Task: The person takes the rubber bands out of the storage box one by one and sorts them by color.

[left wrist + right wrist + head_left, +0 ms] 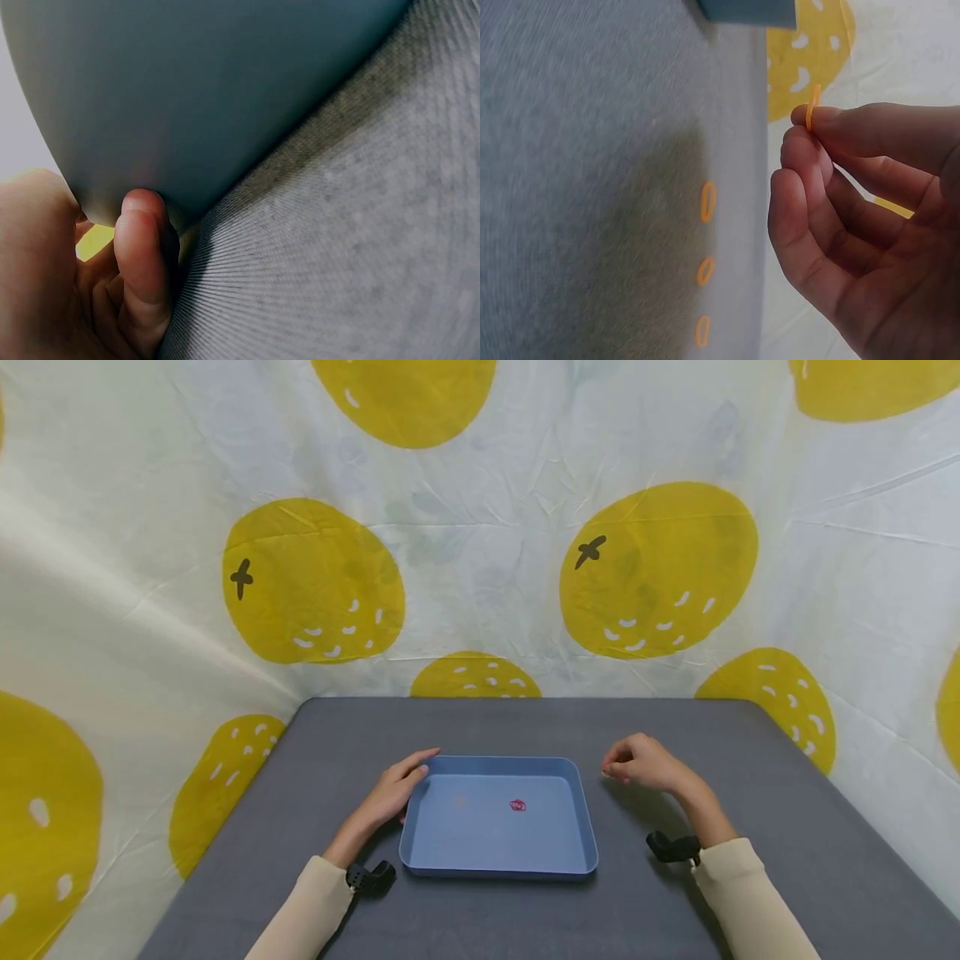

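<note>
A blue rectangular tray (495, 852) lies on the grey table. At its left rim my left hand (393, 789) holds on, thumb over the rim. In the left wrist view, a curled finger (142, 247) of that hand touches the tray's outer wall (187, 90). Inside the tray is a small pinkish-red tangle of bands (517, 805), with a faint orange patch left of it. Right of the tray, my right hand (641, 762) is raised above the table. Between thumb and forefinger it pinches a small orange rubber band (814, 109), seen in the right wrist view.
Three more orange rubber bands lie in a row on the table, the middle one (706, 271) between the others, below my right hand. A white cloth with yellow fruit prints (480, 568) hangs behind the grey table (510, 727) and along its sides.
</note>
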Available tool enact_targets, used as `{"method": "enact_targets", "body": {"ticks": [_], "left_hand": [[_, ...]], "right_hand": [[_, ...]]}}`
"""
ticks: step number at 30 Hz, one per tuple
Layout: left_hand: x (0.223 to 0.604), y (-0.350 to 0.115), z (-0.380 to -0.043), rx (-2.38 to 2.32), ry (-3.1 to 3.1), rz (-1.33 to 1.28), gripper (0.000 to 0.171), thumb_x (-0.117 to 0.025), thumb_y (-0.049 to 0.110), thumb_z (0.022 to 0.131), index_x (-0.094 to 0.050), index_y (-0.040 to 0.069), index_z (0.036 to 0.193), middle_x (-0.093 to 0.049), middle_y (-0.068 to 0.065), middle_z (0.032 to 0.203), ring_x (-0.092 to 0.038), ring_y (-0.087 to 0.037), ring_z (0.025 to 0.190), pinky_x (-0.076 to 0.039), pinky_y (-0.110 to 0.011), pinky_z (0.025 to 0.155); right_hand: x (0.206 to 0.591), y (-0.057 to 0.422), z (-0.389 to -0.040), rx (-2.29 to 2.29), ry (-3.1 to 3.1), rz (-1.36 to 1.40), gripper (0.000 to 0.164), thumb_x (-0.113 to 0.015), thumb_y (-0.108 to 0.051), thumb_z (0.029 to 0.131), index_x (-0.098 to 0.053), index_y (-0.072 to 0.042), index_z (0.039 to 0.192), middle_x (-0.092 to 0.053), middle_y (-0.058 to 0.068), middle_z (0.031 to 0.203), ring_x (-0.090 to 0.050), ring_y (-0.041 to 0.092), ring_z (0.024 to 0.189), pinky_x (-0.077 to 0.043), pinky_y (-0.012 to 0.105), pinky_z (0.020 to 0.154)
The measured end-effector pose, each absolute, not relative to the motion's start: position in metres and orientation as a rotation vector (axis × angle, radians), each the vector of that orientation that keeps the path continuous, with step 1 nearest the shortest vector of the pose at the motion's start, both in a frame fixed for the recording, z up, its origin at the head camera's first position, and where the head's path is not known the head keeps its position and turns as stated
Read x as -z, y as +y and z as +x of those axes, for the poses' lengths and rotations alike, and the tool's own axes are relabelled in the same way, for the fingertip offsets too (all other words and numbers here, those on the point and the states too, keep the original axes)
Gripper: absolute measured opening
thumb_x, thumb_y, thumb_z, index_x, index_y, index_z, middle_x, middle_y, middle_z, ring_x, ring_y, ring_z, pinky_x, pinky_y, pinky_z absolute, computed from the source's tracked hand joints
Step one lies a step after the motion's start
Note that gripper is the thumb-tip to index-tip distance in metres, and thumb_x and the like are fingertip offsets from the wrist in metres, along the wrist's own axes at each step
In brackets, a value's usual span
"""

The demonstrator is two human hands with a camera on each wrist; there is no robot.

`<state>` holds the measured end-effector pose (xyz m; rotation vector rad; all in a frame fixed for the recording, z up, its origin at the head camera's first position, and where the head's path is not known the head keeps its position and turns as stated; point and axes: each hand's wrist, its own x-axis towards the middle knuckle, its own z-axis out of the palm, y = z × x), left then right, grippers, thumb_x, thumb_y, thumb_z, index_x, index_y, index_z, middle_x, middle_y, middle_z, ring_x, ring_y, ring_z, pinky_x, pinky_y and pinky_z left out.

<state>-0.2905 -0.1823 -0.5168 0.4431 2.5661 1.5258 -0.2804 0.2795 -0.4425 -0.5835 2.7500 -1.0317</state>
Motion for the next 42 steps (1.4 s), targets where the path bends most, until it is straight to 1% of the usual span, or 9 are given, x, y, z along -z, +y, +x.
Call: {"method": "enact_targets", "body": {"ticks": [3, 7, 11, 15, 20, 27, 30, 36, 42], "left_hand": [[0.517, -0.183, -0.29, -1.531, 2.568, 0.446, 0.041, -0.046, 0.036, 0.111, -0.051, 0.037, 0.152, -0.051, -0.013, 0.154, -0.048, -0.02, 0.038, -0.05, -0.041, 0.042], [0.517, -0.183, -0.29, -1.543, 2.566, 0.449, 0.041, -0.047, 0.036, 0.111, -0.052, 0.037, 0.152, -0.051, -0.014, 0.154, -0.048, -0.022, 0.037, -0.05, -0.041, 0.041], [0.517, -0.183, -0.29, -1.54, 2.562, 0.447, 0.041, -0.047, 0.037, 0.111, -0.051, 0.037, 0.152, -0.052, -0.013, 0.154, -0.047, -0.02, 0.037, -0.05, -0.041, 0.041], [0.517, -0.184, -0.289, -1.529, 2.573, 0.44, 0.04, -0.046, 0.037, 0.111, -0.051, 0.038, 0.151, -0.051, -0.012, 0.155, -0.048, -0.02, 0.037, -0.051, -0.041, 0.041], [0.515, -0.183, -0.288, -1.532, 2.571, 0.436, 0.04, -0.047, 0.037, 0.111, -0.052, 0.04, 0.151, -0.051, -0.013, 0.155, -0.05, -0.022, 0.039, -0.051, -0.041, 0.041], [0.516, -0.183, -0.289, -1.536, 2.578, 0.416, 0.04, -0.048, 0.036, 0.111, -0.053, 0.04, 0.15, -0.052, -0.013, 0.154, -0.051, -0.023, 0.039, -0.051, -0.042, 0.04], [0.517, -0.183, -0.289, -1.531, 2.581, 0.406, 0.04, -0.048, 0.036, 0.111, -0.053, 0.041, 0.15, -0.052, -0.013, 0.154, -0.051, -0.023, 0.038, -0.051, -0.042, 0.04], [0.518, -0.183, -0.29, -1.529, 2.587, 0.398, 0.039, -0.048, 0.035, 0.111, -0.053, 0.041, 0.149, -0.051, -0.011, 0.155, -0.052, -0.024, 0.039, -0.05, -0.042, 0.04], [0.517, -0.182, -0.29, -1.526, 2.585, 0.424, 0.04, -0.048, 0.037, 0.111, -0.052, 0.039, 0.151, -0.051, -0.012, 0.155, -0.052, -0.024, 0.04, -0.05, -0.042, 0.041]], "right_hand": [[0.444, 0.285, -0.281, 1.032, 2.745, -0.57, 0.012, -0.068, -0.005, 0.095, -0.077, 0.003, 0.095, -0.068, 0.008, 0.071, -0.057, 0.011, 0.064, -0.048, 0.025, 0.063], [0.445, 0.297, -0.282, 1.058, 2.747, -0.546, 0.012, -0.068, -0.005, 0.095, -0.077, 0.003, 0.095, -0.07, 0.012, 0.074, -0.059, 0.013, 0.065, -0.049, 0.025, 0.063], [0.447, 0.311, -0.283, 1.079, 2.747, -0.511, 0.014, -0.068, -0.006, 0.096, -0.077, 0.005, 0.096, -0.07, 0.011, 0.076, -0.059, 0.013, 0.067, -0.051, 0.026, 0.062], [0.45, 0.323, -0.283, 1.087, 2.746, -0.501, 0.016, -0.068, -0.007, 0.097, -0.077, 0.006, 0.097, -0.071, 0.011, 0.077, -0.059, 0.011, 0.067, -0.053, 0.026, 0.062], [0.452, 0.337, -0.283, 1.106, 2.74, -0.489, 0.015, -0.069, -0.006, 0.095, -0.077, 0.008, 0.096, -0.07, 0.009, 0.076, -0.058, 0.008, 0.065, -0.053, 0.025, 0.061], [0.456, 0.353, -0.281, 1.078, 2.737, -0.406, 0.017, -0.067, -0.003, 0.095, -0.075, 0.011, 0.099, -0.073, 0.013, 0.083, -0.062, 0.011, 0.07, -0.056, 0.026, 0.062], [0.459, 0.358, -0.281, 1.06, 2.748, -0.369, 0.016, -0.067, -0.003, 0.095, -0.075, 0.01, 0.099, -0.074, 0.012, 0.084, -0.063, 0.011, 0.071, -0.056, 0.026, 0.061], [0.464, 0.365, -0.281, 0.999, 2.797, -0.315, 0.015, -0.069, -0.005, 0.094, -0.076, 0.007, 0.097, -0.071, 0.006, 0.078, -0.06, 0.011, 0.069, -0.053, 0.024, 0.058], [0.467, 0.369, -0.279, 0.953, 2.826, -0.249, 0.016, -0.068, -0.006, 0.095, -0.077, 0.006, 0.098, -0.074, 0.009, 0.083, -0.063, 0.014, 0.073, -0.055, 0.027, 0.061]]}}
